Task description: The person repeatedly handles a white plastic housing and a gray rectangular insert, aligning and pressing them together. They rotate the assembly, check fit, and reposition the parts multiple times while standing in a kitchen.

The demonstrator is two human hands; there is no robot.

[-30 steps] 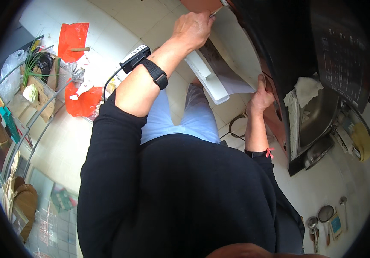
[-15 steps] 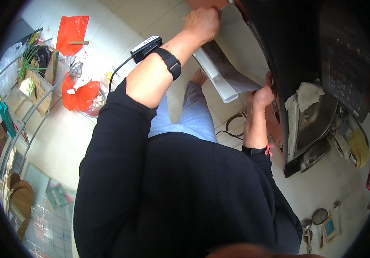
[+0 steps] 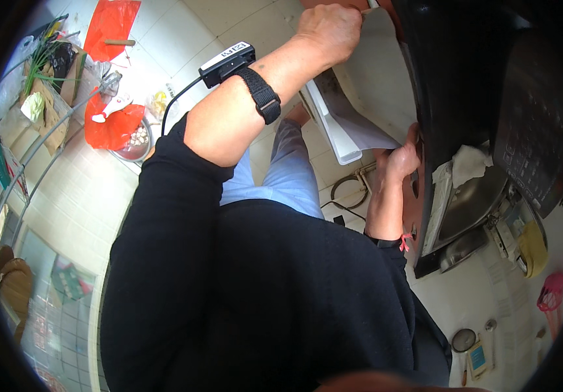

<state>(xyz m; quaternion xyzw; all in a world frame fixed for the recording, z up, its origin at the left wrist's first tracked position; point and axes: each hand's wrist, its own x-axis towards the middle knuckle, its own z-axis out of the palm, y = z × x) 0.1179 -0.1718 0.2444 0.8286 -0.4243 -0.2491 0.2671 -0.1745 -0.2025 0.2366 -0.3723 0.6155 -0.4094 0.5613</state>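
Observation:
A pale, open, drawer-like compartment (image 3: 379, 78) with a curved grey sheet (image 3: 356, 124) and a white plastic trough (image 3: 340, 140) along its near side lies between my hands, beside the dark counter edge. My left hand (image 3: 329, 31) is closed at its far corner, knuckles up; the fingertips are hidden. At its near right end, my right hand (image 3: 404, 157) is closed around the edge with the thumb pointing up. A black strap with a small box (image 3: 229, 64) sits on my left forearm.
On the right are a metal sink (image 3: 471, 202), a draped white cloth (image 3: 469, 166) and a yellow cloth (image 3: 531, 251). A wire rack (image 3: 66, 124) with vegetables and boards stands left, near red plastic bags (image 3: 116, 127) and a bowl (image 3: 139, 140). Utensils (image 3: 464, 340) hang lower right.
The view has shifted slightly. My left hand sits farther right and my right hand a little lower in the picture; both stay closed at the compartment.

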